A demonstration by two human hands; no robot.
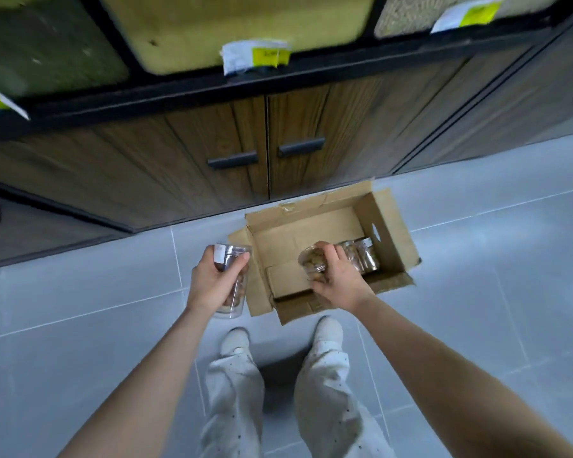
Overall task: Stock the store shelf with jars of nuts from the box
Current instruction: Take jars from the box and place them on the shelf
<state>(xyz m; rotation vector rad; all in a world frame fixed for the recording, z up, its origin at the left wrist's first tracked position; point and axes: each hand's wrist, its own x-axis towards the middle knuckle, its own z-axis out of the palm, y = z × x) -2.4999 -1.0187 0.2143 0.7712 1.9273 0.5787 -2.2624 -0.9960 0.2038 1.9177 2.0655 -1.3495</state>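
Note:
An open cardboard box [392, 223] lies on the grey tile floor in front of the shelf unit. My left hand [212, 282] is closed around a clear jar of nuts [232, 259] with a white label, held to the left of the box. My right hand [336, 279] grips a second clear jar of nuts [311, 257] above the box's inside. More clear jars [361, 256] lie in the box's right part, next to my right hand. The left part of the box shows bare cardboard.
The shelf unit has wooden cabinet doors [232, 133] with dark handles [234, 159] below a black ledge [278, 77]. Bulk bins with yellow price tags [265, 56] sit above it. My legs and white shoes [326, 332] stand just behind the box.

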